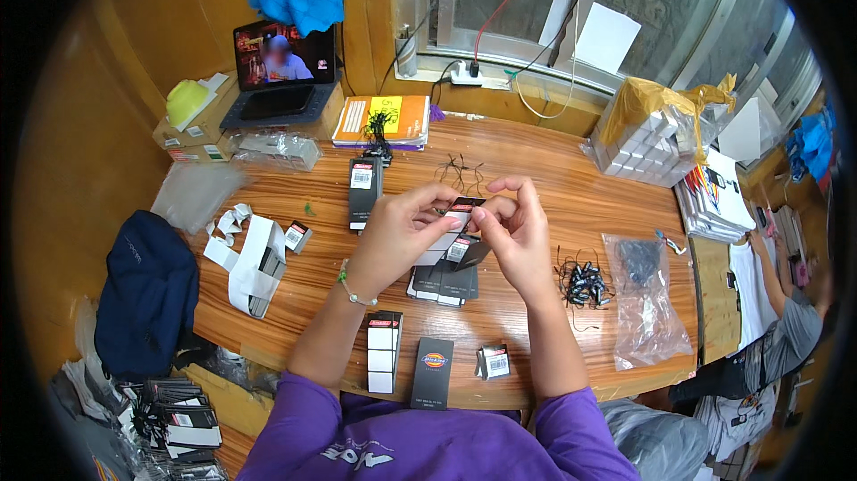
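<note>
In front of me both hands pinch a hang tag, dark with a red strip, a white part and a barcode sticker. My left hand grips its upper left edge. My right hand has thumb and index finger closed at its upper right corner, perhaps on a thin string too fine to make out. Beneath the hands lies a pile of dark tags. Beyond them, black tag strings are spread on the table. A stack of dark tags stands left of the fingers.
Nearer me lie white tags, a dark tag and small barcode labels. Black string fasteners and a clear plastic bag sit right. A tablet stands back left, stacked white boxes back right. Another person works at far right.
</note>
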`<action>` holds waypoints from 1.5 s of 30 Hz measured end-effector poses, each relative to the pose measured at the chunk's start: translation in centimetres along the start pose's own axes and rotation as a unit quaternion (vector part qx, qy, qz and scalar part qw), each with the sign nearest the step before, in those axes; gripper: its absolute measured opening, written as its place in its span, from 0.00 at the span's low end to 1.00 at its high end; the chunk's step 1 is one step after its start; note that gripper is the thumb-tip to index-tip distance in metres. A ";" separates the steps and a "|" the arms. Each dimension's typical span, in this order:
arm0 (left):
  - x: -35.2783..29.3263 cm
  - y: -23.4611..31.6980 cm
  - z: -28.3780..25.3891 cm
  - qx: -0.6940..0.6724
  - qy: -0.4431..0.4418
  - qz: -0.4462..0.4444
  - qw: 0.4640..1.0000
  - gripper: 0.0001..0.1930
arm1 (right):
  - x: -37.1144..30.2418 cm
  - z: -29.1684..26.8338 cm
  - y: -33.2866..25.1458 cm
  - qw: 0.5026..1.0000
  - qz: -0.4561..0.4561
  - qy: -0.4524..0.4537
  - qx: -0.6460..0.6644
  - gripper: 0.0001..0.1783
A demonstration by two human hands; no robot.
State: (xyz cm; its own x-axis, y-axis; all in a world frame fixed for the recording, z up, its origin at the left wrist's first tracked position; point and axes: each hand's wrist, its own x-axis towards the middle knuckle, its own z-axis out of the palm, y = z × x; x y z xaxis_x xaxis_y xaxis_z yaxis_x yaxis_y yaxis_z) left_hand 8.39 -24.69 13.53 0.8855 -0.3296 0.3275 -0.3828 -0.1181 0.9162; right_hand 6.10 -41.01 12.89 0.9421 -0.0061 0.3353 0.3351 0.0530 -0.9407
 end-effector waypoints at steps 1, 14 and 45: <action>0.1 -0.1 -0.1 -0.008 -0.006 -0.002 1.000 0.13 | 0.1 0.0 -0.2 1.000 0.010 -0.004 0.001 0.13; 0.8 0.0 -0.2 0.076 -0.087 -0.025 0.993 0.10 | 0.6 -0.5 1.1 0.983 -0.023 -0.003 -0.182 0.13; 0.1 -1.7 1.6 0.111 0.107 0.127 0.980 0.10 | 0.8 -1.4 2.4 0.983 -0.170 0.003 -0.063 0.08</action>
State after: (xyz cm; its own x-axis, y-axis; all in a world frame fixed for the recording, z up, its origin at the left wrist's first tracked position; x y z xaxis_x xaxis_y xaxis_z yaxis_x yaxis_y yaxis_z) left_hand 8.68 -25.97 11.68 0.7805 -0.1733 0.6007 -0.6243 -0.2659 0.7345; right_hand 7.68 -42.30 10.86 0.7753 -0.0084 0.6315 0.6291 -0.0779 -0.7734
